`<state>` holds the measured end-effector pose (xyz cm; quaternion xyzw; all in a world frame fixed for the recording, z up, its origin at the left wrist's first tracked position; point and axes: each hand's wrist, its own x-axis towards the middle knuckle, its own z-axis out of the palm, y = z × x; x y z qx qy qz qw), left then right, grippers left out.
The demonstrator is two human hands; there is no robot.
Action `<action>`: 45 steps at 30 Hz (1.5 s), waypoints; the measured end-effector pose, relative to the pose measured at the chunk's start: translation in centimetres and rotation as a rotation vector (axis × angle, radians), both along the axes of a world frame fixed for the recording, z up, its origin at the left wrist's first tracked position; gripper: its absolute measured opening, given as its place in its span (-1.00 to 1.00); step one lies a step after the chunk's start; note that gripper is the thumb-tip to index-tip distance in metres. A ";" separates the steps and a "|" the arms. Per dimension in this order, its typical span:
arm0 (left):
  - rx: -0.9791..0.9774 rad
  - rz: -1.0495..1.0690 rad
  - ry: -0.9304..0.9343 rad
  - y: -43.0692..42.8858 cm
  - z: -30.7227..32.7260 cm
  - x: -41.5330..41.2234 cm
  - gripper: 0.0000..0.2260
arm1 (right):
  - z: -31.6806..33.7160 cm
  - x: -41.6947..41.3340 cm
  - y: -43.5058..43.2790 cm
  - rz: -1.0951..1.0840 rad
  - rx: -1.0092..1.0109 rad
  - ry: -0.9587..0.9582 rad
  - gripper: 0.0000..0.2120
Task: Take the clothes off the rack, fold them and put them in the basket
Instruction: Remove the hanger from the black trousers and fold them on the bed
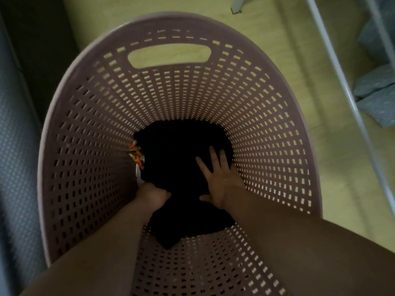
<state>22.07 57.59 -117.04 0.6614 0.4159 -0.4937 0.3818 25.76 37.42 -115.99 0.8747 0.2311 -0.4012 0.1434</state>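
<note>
1. Head view: both forearms reach down into the basket (192, 86). The left hand (154, 195) curls on the black garment (177, 150) at its near-left edge.
2. The right hand (220, 176) lies spread flat on the garment's right half, slightly farther in.
3. The garment's long axis runs near-to-far across the basket bottom, under both hands.
4. The rack (333, 60) stands beyond, rightward.

Basket (85, 124): R grip (220, 178) flat on blk garment (177, 150), L grip (152, 194) clutching it.
</note>
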 end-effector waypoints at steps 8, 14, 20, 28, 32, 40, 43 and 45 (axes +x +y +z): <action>0.354 -0.593 0.087 -0.9 3.2 -0.2 -0.43 | 0.0 -1.0 0.8 -0.065 0.062 0.053 0.18; 0.462 -1.310 -0.172 -5.4 7.1 2.9 -0.79 | 1.9 0.8 3.0 0.126 0.042 -0.059 -0.13; 0.764 -1.680 -0.224 -2.3 5.2 3.8 -0.27 | 2.3 1.7 3.3 0.212 -0.028 -0.158 0.03; 0.687 -1.787 -0.184 1.8 1.1 2.2 0.00 | -1.0 3.2 2.1 0.174 -0.102 -0.038 0.41; 0.668 -1.741 -0.172 0.9 0.9 2.9 -0.21 | -0.3 3.2 2.9 0.174 -0.165 -0.054 0.37; 0.494 -1.726 -0.117 -2.8 4.8 1.7 -0.04 | 3.7 -0.1 3.7 0.254 -0.336 0.085 0.05; 0.515 -1.706 -0.079 -1.7 3.8 0.6 0.06 | 3.1 -0.1 3.1 0.194 -0.348 0.140 0.11; 0.544 -1.717 -0.087 -1.8 2.9 0.1 0.11 | 2.3 -0.1 3.3 0.210 -0.344 0.127 0.17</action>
